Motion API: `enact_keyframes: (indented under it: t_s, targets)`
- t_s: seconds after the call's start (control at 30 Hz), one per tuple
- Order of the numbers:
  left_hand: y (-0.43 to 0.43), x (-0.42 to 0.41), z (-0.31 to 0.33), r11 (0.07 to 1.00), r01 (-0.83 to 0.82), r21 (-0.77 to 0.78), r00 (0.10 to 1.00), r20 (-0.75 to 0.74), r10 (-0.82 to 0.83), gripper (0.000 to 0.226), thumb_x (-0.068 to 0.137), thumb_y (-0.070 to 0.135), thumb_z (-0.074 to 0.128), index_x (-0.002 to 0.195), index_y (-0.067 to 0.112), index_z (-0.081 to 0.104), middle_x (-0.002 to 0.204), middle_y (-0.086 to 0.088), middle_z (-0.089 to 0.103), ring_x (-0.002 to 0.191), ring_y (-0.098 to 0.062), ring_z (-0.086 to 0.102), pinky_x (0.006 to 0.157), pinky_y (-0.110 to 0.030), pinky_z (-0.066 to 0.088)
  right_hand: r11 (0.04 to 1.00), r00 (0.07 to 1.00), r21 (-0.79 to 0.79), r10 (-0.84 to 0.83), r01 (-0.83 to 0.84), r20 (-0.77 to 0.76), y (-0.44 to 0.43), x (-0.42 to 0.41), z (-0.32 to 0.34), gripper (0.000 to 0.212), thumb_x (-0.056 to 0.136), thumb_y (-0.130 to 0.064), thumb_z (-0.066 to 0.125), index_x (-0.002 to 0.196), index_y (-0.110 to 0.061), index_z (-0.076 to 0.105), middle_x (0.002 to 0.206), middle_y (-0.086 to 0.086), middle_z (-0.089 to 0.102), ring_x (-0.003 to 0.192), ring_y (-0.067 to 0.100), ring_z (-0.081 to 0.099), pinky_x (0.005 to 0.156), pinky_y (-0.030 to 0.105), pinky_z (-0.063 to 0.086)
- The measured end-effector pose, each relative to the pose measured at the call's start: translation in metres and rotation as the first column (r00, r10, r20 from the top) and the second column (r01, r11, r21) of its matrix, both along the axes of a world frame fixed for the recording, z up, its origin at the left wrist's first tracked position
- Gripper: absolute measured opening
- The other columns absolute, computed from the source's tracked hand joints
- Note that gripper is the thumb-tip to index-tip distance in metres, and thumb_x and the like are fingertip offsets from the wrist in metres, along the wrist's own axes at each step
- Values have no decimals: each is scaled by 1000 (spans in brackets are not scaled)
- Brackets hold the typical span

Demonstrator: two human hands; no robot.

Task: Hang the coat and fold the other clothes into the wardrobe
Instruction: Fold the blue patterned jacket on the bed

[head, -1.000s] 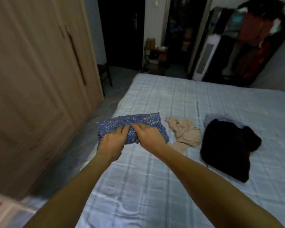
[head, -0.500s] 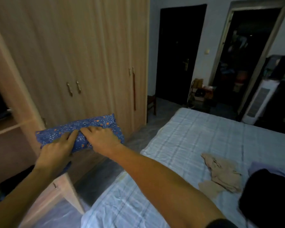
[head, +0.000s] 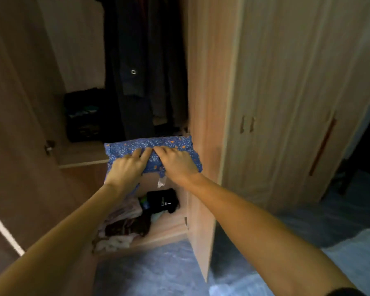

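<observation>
A folded blue patterned garment (head: pixel 171 144) is held level in front of the open wardrobe (head: pixel 207 103). My left hand (head: pixel 126 167) grips its left half from above and my right hand (head: pixel 177 162) grips its right half, fingertips almost meeting in the middle. The garment hovers at the height of the wardrobe's middle shelf (head: pixel 83 155). Dark coats (head: pixel 145 67) hang inside above the shelf. The undersides of both hands are hidden.
A dark folded stack (head: pixel 82 116) sits at the shelf's back left. The lower compartment holds a black item (head: pixel 161 200) and loose crumpled clothes (head: pixel 122 227). An open door panel (head: pixel 19 129) stands at left, closed doors (head: pixel 286 103) at right, the bed corner (head: pixel 350 253) lower right.
I have turned from the bed to face the open wardrobe, carrying the blue garment in both hands up to the middle shelf's edge. The bed clothes have left view.
</observation>
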State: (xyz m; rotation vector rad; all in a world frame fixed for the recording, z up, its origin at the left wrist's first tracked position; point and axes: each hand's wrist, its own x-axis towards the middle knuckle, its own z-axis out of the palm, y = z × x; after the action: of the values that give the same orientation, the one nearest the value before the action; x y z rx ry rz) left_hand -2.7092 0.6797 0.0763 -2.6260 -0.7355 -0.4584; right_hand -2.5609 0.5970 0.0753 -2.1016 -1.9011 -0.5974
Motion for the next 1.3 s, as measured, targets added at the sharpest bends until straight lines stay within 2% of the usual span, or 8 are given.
enact_keyframes:
  t_s: [0.37,0.6,0.83,1.0,1.07,1.13,1.2,1.3]
  targets:
    - [182,-62,-23,994,-108,-27,992,59,110,76,52,0,79,123,3,51,97,-18,65,58,-36,64,33,-33,42,990,991,-60,131,-130,15,197,-52,-13,63,88,-9,57,144,-15,30,138,9,49,120,29,53,85,43,50]
    - [292,-72,-50,981,-189,-47,978,83,192,82,52,-1,77,124,8,39,100,-16,65,62,-35,64,34,-32,45,966,971,-103,237,-236,-3,323,-54,-38,66,87,-7,59,145,-14,28,140,10,47,123,30,50,88,44,50]
    - [426,-49,-64,948,-319,10,946,69,317,74,49,-5,79,119,3,56,103,-17,66,65,-33,65,36,-31,47,936,937,-37,348,-349,-36,476,-30,-59,64,81,-2,61,140,-12,37,132,12,53,116,31,55,77,45,53]
    - [518,-26,-106,915,-403,33,907,150,394,69,53,-6,77,118,6,57,102,-16,67,77,-34,67,55,-37,56,943,943,-64,322,-327,-87,578,-17,-101,71,58,-4,80,124,-14,55,112,11,63,93,30,65,61,38,57]
    - [545,-20,-145,861,-508,21,856,118,503,62,63,2,74,119,9,50,102,-19,64,84,-37,64,71,-44,55,943,951,-144,286,-301,-116,607,-17,-137,70,65,-5,78,130,-13,52,132,17,53,104,34,60,73,44,56]
    - [552,-17,-192,795,-604,-51,790,93,606,43,77,15,56,119,9,47,108,-22,58,96,-40,58,84,-52,49,939,963,-234,217,-251,-163,622,-18,-178,70,77,-10,71,140,-13,41,146,21,36,120,38,49,94,52,46]
    - [547,-20,-234,746,-656,-115,747,41,663,41,79,26,46,116,9,49,109,-21,55,101,-40,56,87,-54,44,949,965,-210,201,-235,-169,629,-18,-206,72,70,-18,78,134,-16,46,131,18,49,113,36,52,95,53,45]
    - [538,-26,-256,752,-653,-90,754,21,657,41,78,18,50,118,9,49,109,-19,55,102,-38,54,88,-53,42,947,949,-91,298,-307,-101,627,-13,-232,55,68,-19,76,116,-18,49,105,10,57,97,29,48,89,46,44]
